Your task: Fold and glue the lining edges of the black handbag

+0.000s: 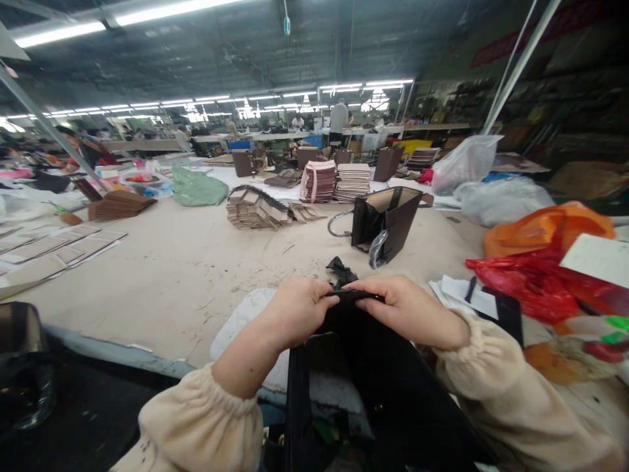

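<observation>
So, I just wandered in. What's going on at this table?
Someone in cream sleeves is working on what looks like a black bag at the near edge of the work table. The left hand and right hand are close together, both pinching its upper edge. Just beyond them, a dark brown handbag stands open on the table. Farther back are stacks of flat pieces, and a red plastic bag lies off to the right.
</observation>
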{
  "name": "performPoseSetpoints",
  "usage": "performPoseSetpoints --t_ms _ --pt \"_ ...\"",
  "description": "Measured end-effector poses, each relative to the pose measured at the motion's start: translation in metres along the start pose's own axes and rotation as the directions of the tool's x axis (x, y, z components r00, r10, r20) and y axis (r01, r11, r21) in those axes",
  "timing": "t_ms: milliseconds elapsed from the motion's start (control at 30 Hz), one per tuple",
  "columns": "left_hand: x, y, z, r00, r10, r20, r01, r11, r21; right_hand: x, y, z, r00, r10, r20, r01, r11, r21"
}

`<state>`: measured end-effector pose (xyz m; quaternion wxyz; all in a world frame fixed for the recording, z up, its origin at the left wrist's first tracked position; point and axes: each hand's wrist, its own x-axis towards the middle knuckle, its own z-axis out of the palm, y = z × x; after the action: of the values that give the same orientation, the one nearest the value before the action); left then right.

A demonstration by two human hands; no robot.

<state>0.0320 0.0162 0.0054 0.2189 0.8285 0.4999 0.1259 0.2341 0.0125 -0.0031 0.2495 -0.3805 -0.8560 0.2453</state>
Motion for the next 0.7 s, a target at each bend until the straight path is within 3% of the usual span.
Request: performPoseSetpoints --t_ms 200,400,567,700 --pt "-0.003 -0.007 -0.001 1.0 0.002 0.008 -0.002 0.996 -0.089 0.002 0.001 0.004 1.0 0.006 -0.007 -0.006 1.0 0.027" --pt "-0.006 -0.011 -0.001 1.0 -0.022 -0.017 0.018 0.98 -0.197 -0.004 0.001 0.006 0.988 0.02 -0.155 -0.013 0.999 0.044" --pt "-0.004 -0.01 0.002 0.999 -0.033 -0.012 0.03 0.981 -0.191 -0.006 0.0 0.0 0.972 -0.197 -0.13 0.167 0.963 -0.211" --pt "-0.003 -0.009 0.005 0.999 -0.033 -0.033 0.027 0.983 -0.183 -0.006 -0.004 -0.004 0.964 -0.262 -0.052 0.221 0.892 -0.394"
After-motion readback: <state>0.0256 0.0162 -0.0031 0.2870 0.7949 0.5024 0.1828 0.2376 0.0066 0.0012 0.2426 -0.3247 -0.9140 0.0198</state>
